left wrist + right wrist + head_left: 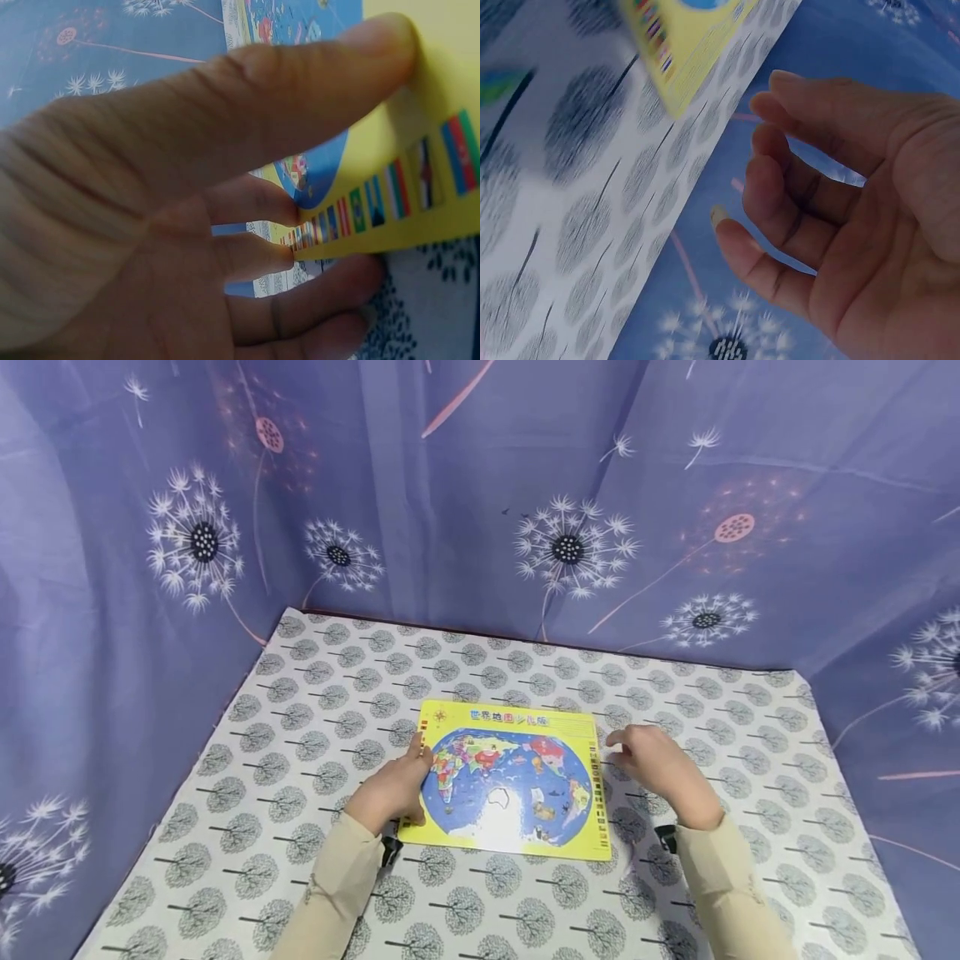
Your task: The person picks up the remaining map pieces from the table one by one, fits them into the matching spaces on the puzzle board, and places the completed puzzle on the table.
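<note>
A yellow-bordered children's world map board [457,835] lies on the patterned cloth, with a blue oval map and rows of small flags along its sides. A pale outlined patch in the lower middle of the map sits in bright glare. My left hand [393,785] grips the board's left edge. In the left wrist view, its thumb lies over the yellow border while the other fingers sit at and below the edge. To the right of the board, apart from it, my right hand [660,768] hovers with loosely curled fingers [765,191] and holds nothing.
A white cloth with grey trees [315,893] covers the table. Behind and beside it hangs a purple-blue curtain [465,527] with dandelions. A blurred green patch [499,86] shows at the left of the right wrist view; its kind is unclear.
</note>
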A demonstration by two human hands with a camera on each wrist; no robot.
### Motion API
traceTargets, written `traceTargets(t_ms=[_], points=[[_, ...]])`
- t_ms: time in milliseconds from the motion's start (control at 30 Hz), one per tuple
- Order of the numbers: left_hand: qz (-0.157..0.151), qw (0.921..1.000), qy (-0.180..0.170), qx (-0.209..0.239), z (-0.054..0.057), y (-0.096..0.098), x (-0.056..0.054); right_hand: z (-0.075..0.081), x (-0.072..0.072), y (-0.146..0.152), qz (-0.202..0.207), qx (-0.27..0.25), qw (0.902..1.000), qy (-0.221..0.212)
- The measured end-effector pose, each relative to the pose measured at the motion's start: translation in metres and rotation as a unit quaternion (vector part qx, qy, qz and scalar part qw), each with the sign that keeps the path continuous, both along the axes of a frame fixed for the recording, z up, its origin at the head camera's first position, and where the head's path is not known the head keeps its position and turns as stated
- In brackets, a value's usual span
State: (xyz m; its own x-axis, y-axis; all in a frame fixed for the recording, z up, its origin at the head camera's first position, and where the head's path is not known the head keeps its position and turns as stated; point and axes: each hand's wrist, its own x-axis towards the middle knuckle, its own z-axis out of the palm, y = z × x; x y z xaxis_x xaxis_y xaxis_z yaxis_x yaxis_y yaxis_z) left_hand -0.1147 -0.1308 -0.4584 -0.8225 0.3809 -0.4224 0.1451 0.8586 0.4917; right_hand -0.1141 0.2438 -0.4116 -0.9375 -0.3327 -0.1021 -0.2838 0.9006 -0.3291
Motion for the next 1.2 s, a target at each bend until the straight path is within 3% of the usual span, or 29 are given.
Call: traceTargets(t_ms=[433,767,1000,1200], points=[[0.0,1.0,0.005,-0.006,0.001,0.001,-0.002,-0.011,0.022,0.034,-0.009,0.007,0.9999,-0.01],[0.001,1.0,0.005,-0.005,0.003,0.001,-0.004,-0.022,0.03,0.036,-0.015,0.002,0.9996,-0.024],[0.002,1.0,0.0,-0.002,0.001,0.002,-0.003,-0.032,0.038,0.036,-0.052,-0.005,0.9958,-0.074],[0.005,1.0,0.001,-0.004,-0.001,0.003,0.0,-0.043,0.045,0.037,-0.051,-0.005,0.9969,-0.059]])
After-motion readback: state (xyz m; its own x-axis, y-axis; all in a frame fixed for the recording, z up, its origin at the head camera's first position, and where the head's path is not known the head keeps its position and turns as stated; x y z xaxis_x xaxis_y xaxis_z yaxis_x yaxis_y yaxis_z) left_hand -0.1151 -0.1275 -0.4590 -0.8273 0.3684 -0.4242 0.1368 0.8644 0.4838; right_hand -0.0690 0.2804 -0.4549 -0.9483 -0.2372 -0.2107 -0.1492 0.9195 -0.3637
